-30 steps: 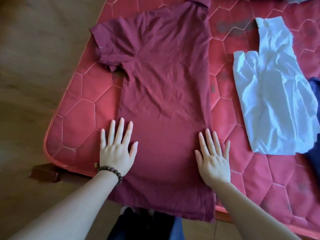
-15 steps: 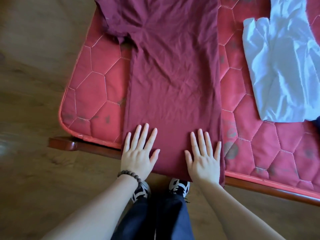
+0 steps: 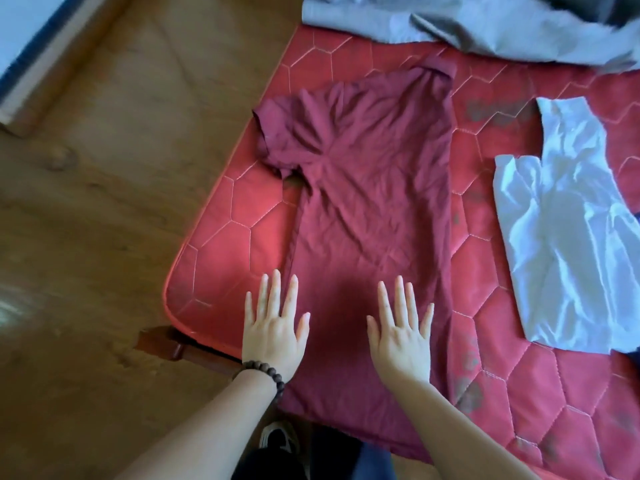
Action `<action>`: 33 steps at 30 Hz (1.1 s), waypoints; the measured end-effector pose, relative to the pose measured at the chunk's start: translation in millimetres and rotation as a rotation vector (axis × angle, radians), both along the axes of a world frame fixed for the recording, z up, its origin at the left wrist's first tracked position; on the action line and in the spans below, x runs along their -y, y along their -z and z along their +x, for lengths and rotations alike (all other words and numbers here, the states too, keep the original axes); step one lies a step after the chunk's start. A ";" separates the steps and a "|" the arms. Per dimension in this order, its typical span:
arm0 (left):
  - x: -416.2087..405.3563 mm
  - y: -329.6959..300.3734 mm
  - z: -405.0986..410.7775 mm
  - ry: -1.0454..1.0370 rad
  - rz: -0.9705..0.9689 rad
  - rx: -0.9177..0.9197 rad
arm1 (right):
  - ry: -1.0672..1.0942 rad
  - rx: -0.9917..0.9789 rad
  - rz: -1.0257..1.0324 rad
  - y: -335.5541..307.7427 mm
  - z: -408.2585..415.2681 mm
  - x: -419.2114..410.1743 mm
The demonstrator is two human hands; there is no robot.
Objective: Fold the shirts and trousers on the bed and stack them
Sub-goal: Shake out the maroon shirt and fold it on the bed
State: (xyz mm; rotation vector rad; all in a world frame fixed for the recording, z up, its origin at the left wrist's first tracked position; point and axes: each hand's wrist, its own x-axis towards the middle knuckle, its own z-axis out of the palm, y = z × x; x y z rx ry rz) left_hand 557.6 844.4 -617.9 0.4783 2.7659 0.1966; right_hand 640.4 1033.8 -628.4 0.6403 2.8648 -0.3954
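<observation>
Down at the near edge of the bed, both hands lie flat, fingers straight and spread, gripping nothing. Left hand [image 3: 273,327], with a dark beaded bracelet [image 3: 265,372] at the wrist, straddles the left margin of the maroon short-sleeved cotton shirt [image 3: 374,209], fingertips partly on cloth, partly on mattress. Right hand [image 3: 401,330] presses the lower body of that shirt, palm down, just inside its right margin.

Outward now: the maroon shirt runs lengthwise away from the person, its right side looking already folded in to a straight line, one sleeve sticking out at upper left, collar at the far end. Its hem hangs over the near edge of the red quilted mattress [image 3: 225,244] with hexagon stitching.

To the right, well apart, a white crumpled shirt [image 3: 571,244] lies loosely, not neatly folded. Across the far end sprawls a grey garment [image 3: 467,26], unfolded; trousers or not, I cannot tell. A dark scrap shows at the far right edge.

My read: early days. One shirt is mid-fold, with the left sleeve and the lengthwise folds to come, and no stack is visible yet.
</observation>
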 end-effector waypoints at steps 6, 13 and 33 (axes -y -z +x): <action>-36.5 5.6 -79.2 -0.155 0.020 -0.050 | -0.161 -0.083 -0.016 4.2 -130.1 -16.8; -85.7 20.5 -188.7 -0.332 0.161 -0.174 | -0.363 -0.153 0.054 21.7 -273.9 -34.9; -80.7 59.7 -254.7 -0.251 0.122 -0.225 | -0.831 0.167 0.019 -11.5 -494.6 -41.3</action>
